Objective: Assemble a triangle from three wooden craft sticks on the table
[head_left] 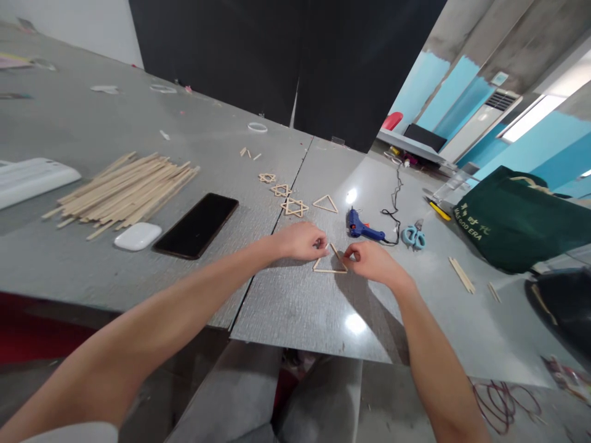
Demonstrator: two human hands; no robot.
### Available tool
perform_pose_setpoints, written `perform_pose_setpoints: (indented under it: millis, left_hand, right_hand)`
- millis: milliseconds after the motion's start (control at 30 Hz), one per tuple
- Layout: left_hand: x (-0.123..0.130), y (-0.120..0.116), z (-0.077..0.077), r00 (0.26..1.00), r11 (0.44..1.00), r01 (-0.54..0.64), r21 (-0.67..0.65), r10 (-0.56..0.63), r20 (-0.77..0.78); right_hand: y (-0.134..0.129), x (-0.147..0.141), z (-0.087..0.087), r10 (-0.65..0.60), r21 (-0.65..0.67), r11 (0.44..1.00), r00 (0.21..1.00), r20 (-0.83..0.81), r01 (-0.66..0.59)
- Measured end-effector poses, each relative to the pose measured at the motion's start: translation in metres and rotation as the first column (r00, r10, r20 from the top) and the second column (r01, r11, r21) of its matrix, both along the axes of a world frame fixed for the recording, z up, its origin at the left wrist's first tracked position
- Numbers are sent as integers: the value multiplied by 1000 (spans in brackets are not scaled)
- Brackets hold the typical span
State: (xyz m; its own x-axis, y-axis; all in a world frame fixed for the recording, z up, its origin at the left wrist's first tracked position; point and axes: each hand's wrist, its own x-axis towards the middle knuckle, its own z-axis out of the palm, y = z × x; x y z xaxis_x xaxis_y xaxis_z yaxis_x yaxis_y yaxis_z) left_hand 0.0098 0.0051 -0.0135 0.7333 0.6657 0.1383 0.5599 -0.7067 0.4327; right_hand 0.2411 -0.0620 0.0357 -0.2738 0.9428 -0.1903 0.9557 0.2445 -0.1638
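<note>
Three thin wooden sticks point(330, 271) lie in a triangle on the grey table in front of me. My left hand point(305, 241) pinches the left stick near the top corner. On the other side, my right hand point(368, 259) has its fingers closed on the right stick point(338, 255). Just beyond stands a finished-looking stick triangle point(326, 203), lying flat. Several six-pointed stick stars point(294, 207) run in a row to its left. A blue glue gun point(364, 227) rests on its side beyond my right hand.
Left of my hands are a black phone point(197, 226), a white case point(138, 236) and a pile of wooden sticks point(129, 191). Blue scissors point(414, 236), a yellow cutter point(439, 210), loose sticks point(462, 275) and a green bag point(517, 221) lie to the right. A black panel point(277, 55) stands behind.
</note>
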Motion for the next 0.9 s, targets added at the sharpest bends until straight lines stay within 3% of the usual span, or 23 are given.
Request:
perform_pose_setpoints:
  millis: [900]
  left_hand:
    - [-1, 0, 1, 1000, 999, 16, -36, -15, 18]
  right_hand:
    - [0, 2, -2, 13, -1, 1000, 999, -31, -13]
